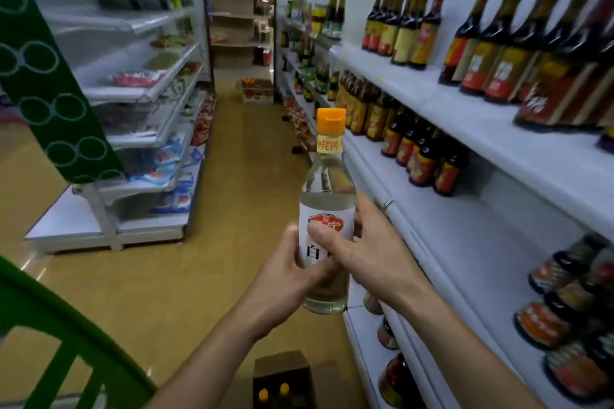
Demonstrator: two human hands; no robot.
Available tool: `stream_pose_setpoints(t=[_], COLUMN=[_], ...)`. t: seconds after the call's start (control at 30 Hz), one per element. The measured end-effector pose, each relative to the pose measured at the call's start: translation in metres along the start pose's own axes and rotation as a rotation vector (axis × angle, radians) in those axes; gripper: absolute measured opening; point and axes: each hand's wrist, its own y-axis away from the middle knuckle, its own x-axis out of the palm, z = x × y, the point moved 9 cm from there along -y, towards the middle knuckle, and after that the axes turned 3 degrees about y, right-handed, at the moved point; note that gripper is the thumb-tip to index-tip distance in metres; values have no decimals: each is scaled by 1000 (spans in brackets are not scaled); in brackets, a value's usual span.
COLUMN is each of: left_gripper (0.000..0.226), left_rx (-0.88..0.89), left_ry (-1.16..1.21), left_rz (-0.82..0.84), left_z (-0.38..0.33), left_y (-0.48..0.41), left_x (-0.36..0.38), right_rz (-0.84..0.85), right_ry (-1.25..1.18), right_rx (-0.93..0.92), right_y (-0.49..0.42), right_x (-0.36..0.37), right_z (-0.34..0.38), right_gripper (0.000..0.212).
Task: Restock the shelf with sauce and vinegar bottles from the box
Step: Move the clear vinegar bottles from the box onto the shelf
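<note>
Head view: clear bottle with orange flip cap and white label (327,183) held upright in mid-aisle, in front of the white metal shelf (481,116) on the right, not on it. Left hand (285,279) grips the lower body from the left. Right hand (372,252) holds the label zone from the right, thumb across the front, fingers curled behind. Hands cover part of the label print. Brown cardboard box (280,370) sits on the floor directly below, cut off by the bottom edge; two orange caps (263,394) show inside. Dark sauce bottles with red-yellow labels (415,33) on upper tiers are blurred, text unreadable.
</note>
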Motion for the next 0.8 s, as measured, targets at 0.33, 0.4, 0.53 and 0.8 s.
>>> stream_pose_setpoints(t=[0.33,0.4,0.53,0.8], left_gripper=[53,49,47,52], left_rx=[141,164,201,253], left_ry=[6,4,0,41], left_rz=[209,253,341,522], left_z=[-145,-160,-184,-221], left_y=[-16,-20,-28,-34], left_x=[65,87,139,271], right_rz=[-147,-185,-295,-457], right_ry=[53,62,131,191], right_rx=[-23,-16,2,36], right_y=[19,27,43,97], right_x=[-112,-137,-192,-312], right_z=[116,122,126,122], right_gripper=[29,31,34,32])
